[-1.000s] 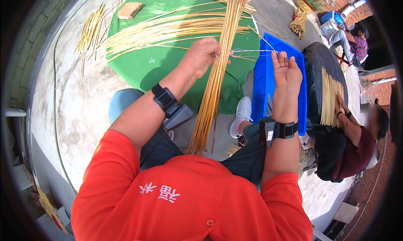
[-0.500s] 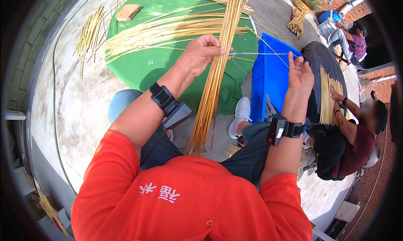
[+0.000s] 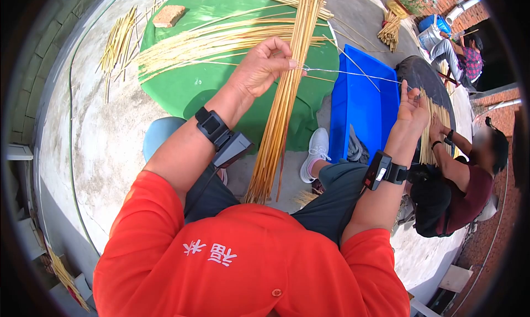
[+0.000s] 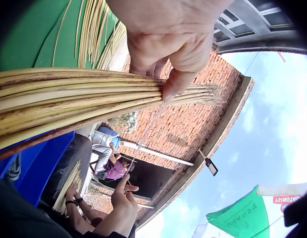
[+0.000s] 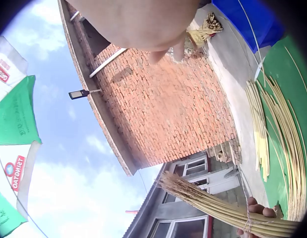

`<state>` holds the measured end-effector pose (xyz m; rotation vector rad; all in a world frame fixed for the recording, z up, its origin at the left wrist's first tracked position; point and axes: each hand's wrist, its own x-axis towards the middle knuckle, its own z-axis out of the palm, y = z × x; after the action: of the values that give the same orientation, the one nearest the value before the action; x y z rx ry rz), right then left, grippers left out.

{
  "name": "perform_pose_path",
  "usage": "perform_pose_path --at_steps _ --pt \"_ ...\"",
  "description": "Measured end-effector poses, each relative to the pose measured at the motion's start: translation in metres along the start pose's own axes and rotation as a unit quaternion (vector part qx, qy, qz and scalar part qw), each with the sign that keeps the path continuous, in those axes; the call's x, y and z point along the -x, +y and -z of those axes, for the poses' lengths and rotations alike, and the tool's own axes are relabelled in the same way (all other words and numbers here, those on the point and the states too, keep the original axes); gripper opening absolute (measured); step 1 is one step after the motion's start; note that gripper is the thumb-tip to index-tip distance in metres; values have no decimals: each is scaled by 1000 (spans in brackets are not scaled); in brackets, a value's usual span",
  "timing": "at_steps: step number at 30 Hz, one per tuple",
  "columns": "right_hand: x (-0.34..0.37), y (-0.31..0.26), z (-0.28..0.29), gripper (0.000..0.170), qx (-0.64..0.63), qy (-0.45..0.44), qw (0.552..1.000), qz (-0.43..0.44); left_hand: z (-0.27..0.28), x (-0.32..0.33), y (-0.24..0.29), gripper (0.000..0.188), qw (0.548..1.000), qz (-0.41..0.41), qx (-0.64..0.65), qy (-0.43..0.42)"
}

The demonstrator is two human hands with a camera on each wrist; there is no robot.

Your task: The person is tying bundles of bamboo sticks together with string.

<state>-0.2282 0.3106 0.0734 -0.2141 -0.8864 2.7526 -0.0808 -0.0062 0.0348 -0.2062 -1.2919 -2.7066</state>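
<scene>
A long bundle of straw-coloured stalks (image 3: 282,107) stands aslant in front of me. My left hand (image 3: 261,67) grips it at mid-length, thumb on the near side and the other fingers partly hidden behind; the left wrist view shows the thumb tip pressing on the stalks (image 4: 69,101). From the bundle, beside my left thumb, a thin pale string (image 3: 353,73) runs taut to the right. At its far end my right hand (image 3: 413,110) holds the string with bent fingers, out over the far side of the blue tray (image 3: 365,110).
Loose stalks (image 3: 215,40) and a brick (image 3: 169,16) lie on the green table (image 3: 168,88). More stalks (image 3: 117,47) are on the ground at left. At right, a seated person (image 3: 469,187) works at stalks on a black-covered round table (image 3: 409,73). Another person (image 3: 472,60) sits farther back.
My right hand has moved right and slightly toward me, drawing the string out longer and tauter from the bundle. My left hand keeps its hold, its thumb now closer to the string.
</scene>
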Motion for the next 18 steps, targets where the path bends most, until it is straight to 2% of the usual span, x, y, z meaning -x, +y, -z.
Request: perform_pose_path --at_steps 5,7,10,18 --pt "-1 -4 -1 12 -16 -4 1000 2 1 -1 6 10 1000 -26 -13 -1" --pt "-2 -5 2 12 -19 -5 1000 3 2 0 7 13 999 -48 -14 21" --pt "-3 -7 4 12 -2 -26 1000 9 5 0 12 15 999 -35 -5 29" --pt "3 -8 5 12 6 -35 999 28 3 1 15 20 998 -63 -3 24"
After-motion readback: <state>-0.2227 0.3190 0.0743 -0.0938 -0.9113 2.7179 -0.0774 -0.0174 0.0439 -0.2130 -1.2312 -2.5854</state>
